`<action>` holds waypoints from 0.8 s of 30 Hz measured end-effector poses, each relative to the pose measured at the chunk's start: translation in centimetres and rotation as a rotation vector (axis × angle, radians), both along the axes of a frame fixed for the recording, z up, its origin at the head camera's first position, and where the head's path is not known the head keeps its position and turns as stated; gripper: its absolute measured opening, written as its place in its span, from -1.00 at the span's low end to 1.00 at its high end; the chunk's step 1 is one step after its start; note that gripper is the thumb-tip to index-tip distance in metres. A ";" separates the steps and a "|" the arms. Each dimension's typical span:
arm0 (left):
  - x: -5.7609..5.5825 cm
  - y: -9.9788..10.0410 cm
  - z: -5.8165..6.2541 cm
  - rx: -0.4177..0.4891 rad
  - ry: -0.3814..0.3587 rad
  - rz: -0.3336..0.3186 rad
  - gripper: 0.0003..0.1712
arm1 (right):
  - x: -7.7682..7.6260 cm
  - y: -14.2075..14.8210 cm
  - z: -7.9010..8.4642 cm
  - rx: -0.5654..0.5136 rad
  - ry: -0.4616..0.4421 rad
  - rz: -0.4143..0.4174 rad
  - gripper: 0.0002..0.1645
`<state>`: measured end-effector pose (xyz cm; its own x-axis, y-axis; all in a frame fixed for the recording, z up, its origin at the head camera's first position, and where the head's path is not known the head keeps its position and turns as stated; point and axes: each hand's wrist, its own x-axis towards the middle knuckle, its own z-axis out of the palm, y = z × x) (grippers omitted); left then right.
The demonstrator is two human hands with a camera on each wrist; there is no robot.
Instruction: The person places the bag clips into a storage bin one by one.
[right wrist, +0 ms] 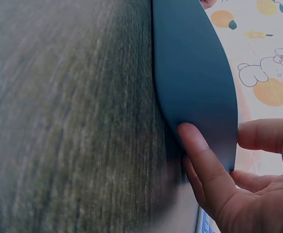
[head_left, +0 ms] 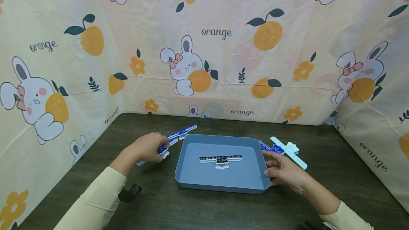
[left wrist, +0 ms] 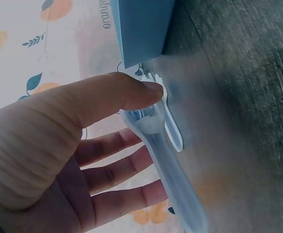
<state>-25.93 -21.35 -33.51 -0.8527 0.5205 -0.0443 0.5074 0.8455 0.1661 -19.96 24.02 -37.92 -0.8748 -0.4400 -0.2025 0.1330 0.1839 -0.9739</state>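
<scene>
My left hand [head_left: 150,147] is left of the tray and pinches a blue-and-white ruler clip [left wrist: 168,167] between thumb and fingers. In the left wrist view its white back and metal spring show. Just beyond it lies another blue ruler clip [head_left: 188,129] with a white clasp. My right hand [head_left: 285,171] holds the right side of the blue-grey tray [head_left: 223,189], thumb against the outer wall and a fingertip at the rim. Inside the tray lies a black-and-white ruler clip [head_left: 221,159] with a white clasp.
Right of the tray, beyond my right hand, a mint ruler clip [head_left: 295,157] lies across a blue ruler clip [head_left: 277,148]. The dark wooden table [head_left: 179,212] meets a patterned cloth backdrop [head_left: 230,63] at the back and sides.
</scene>
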 end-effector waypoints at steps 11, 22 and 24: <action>0.5 0.3 1.4 0.008 0.040 -0.018 -0.65 | 0.1 0.0 0.0 0.009 -0.005 -0.009 -0.03; 0.5 0.9 2.5 0.032 0.059 -0.037 -0.65 | 0.0 -0.2 0.1 0.030 -0.002 -0.030 -0.04; 0.6 1.2 2.6 0.031 0.066 -0.041 -0.65 | 0.0 -0.2 0.1 0.032 0.000 -0.031 -0.05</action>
